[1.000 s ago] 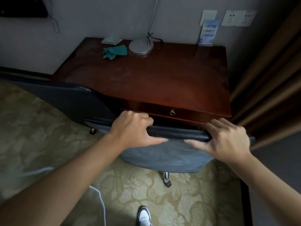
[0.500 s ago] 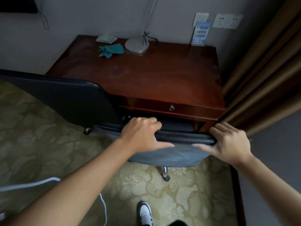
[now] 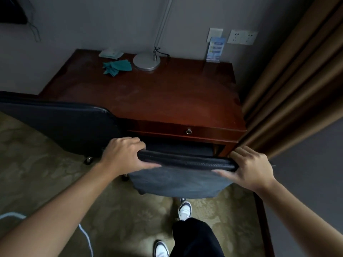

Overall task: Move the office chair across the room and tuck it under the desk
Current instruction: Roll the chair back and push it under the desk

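Note:
The office chair (image 3: 178, 180) is dark blue-grey, seen from behind, its seat partly under the reddish wooden desk (image 3: 167, 97). My left hand (image 3: 124, 154) grips the left end of the backrest's top edge. My right hand (image 3: 248, 169) grips the right end, fingers wrapped over the top. The seat front is hidden below the desk's drawer front (image 3: 188, 131). A chair caster (image 3: 124, 177) shows under the left side of the backrest.
A large dark flat case (image 3: 61, 125) leans at the desk's left. Brown curtains (image 3: 289, 86) hang close on the right. On the desk are a lamp base (image 3: 146, 61), a teal cloth (image 3: 117, 66) and a card stand (image 3: 215, 50). My feet (image 3: 183, 210) stand on patterned carpet.
The chair has rolled forward, its seat going further under the desk. Both hands stay on the backrest. My legs have stepped closer behind it.

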The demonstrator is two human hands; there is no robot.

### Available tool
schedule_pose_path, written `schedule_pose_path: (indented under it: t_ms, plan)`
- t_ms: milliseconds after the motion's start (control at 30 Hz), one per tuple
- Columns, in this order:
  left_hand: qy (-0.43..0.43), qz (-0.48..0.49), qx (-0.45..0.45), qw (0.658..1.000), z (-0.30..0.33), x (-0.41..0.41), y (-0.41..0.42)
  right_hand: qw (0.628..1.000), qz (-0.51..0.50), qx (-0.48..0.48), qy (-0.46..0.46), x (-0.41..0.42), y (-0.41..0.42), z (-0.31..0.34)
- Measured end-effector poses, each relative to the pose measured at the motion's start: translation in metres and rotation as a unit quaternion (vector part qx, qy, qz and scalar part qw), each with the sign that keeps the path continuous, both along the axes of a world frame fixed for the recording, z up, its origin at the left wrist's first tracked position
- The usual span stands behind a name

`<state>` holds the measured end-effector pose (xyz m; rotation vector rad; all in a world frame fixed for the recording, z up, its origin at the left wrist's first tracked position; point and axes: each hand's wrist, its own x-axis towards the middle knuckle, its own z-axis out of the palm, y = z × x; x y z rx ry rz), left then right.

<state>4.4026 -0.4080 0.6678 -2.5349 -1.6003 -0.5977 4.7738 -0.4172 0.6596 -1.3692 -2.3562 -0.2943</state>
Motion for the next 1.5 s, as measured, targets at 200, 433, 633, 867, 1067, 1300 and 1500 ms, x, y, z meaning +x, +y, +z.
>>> schedule_pose_path:
  t_ms: [200, 433, 633, 867, 1067, 1300, 1500]
  plan:
    - [-0.006, -0.034, 0.031, 0.999, 0.001, -0.018, 0.050, 0.999, -0.011, 0.034, 0.002, -0.013, 0.030, 0.002]
    - [-0.028, -0.078, 0.083, 0.993, -0.004, -0.031, 0.085, 0.999, 0.005, 0.042, 0.002, -0.024, 0.051, 0.014]
    - [-0.032, -0.087, 0.083, 0.992, -0.008, -0.050, 0.099, 0.999, 0.006, 0.048, -0.002, -0.040, 0.057, 0.005]
    - [-0.046, -0.068, 0.086, 0.993, -0.008, -0.047, 0.118, 0.998, 0.017, 0.058, 0.001, -0.038, 0.090, 0.009]
    - [-0.043, -0.055, 0.100, 0.993, -0.006, -0.035, 0.134, 0.997, 0.032, 0.074, -0.013, -0.028, 0.124, 0.009]
    - [-0.039, -0.053, 0.110, 0.992, -0.013, -0.032, 0.126, 0.996, 0.047, 0.074, -0.004, -0.023, 0.117, 0.006]
    - [-0.036, -0.049, 0.136, 0.989, -0.022, -0.032, 0.130, 0.995, 0.056, 0.082, -0.010, -0.018, 0.128, 0.002]
